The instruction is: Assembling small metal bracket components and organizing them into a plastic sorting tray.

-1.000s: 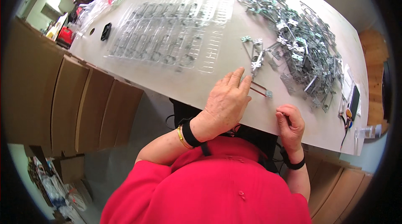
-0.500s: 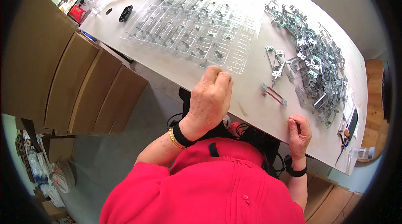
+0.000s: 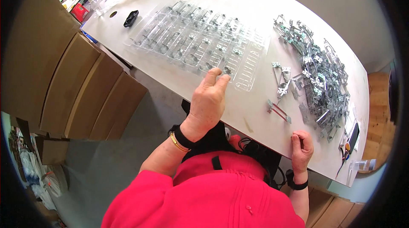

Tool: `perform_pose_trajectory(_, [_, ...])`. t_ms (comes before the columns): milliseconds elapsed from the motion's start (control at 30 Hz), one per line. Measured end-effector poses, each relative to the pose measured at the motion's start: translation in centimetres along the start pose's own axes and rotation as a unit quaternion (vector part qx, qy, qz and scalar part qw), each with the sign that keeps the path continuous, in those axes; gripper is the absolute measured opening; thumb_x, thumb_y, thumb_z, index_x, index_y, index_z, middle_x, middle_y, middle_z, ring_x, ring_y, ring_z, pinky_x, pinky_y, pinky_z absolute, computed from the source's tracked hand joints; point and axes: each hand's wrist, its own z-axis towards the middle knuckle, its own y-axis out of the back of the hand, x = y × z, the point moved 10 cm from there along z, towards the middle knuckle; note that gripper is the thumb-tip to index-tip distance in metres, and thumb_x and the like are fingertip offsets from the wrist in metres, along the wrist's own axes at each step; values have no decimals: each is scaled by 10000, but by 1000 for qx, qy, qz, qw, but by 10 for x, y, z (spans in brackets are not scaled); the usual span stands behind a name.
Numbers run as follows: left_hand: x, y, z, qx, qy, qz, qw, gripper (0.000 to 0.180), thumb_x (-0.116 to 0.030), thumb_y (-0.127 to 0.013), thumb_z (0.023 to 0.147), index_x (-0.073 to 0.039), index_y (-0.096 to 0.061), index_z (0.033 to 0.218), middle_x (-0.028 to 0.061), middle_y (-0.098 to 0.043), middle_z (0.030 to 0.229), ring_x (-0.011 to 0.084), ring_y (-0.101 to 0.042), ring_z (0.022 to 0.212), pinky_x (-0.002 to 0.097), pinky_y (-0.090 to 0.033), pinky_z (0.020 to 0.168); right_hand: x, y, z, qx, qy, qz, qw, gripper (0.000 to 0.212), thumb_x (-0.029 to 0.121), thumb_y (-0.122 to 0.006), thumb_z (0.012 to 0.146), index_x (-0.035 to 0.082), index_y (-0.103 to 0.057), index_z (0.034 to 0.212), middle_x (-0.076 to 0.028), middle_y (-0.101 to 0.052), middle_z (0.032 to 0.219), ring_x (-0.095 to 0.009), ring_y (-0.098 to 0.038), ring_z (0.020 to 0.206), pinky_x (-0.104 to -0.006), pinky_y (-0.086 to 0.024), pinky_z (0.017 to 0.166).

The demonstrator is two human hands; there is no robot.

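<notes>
At the near edge of the clear plastic tray, my left hand reaches with bent fingers, two of them slightly parted. The thumb is hidden, and I cannot make out what the fingertips pinch. Thin metal brackets fill much of the tray, and one bracket lies beside the fingertips. My right hand is a loose fist at the table's front edge, with nothing showing in it. Just beyond it lies a single bracket with reddish bars. Farther off, a few silver brackets lie apart from the pile.
A large heap of metal brackets covers the right of the white table. Orange-and-black handled pliers lie near the right corner. A small black tray sits at the far left. Cardboard boxes stand beside the table's left.
My left hand has moved farther over the tray's near edge, and its fingers have parted slightly. My right hand stays curled at the table edge. The whole view has shifted a little.
</notes>
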Motion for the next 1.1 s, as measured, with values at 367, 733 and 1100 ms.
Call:
perform_pose_trajectory(367, [-2,-2,1,-6,-54,2,999,272,120,-640,865,4,-721,1098,212,-700,1274,406,-727,1085,440,-601,919,-10,1,-4,-3,-28,16,999,68,80,-746,1028,28,-708,1049,-70,-699,1047,-189,-642,956,-303,-510,870])
perform_pose_trajectory(733, [14,29,-9,-67,43,34,996,268,53,-668,953,-25,-660,1209,194,-641,1178,426,-685,1018,485,-569,868,-17,2,-7,5,-58,18,998,62,74,-734,1037,24,-704,1061,-66,-695,1063,-172,-634,971,-295,-506,883])
perform_pose_trajectory(1100, [62,66,-2,-83,138,59,985,325,36,-638,980,-16,-637,1301,211,-655,1161,401,-668,1067,464,-555,916,-28,1,-8,18,-68,54,996,71,81,-698,1072,29,-697,1120,-23,-664,1095,-98,-583,930,-244,-482,838])
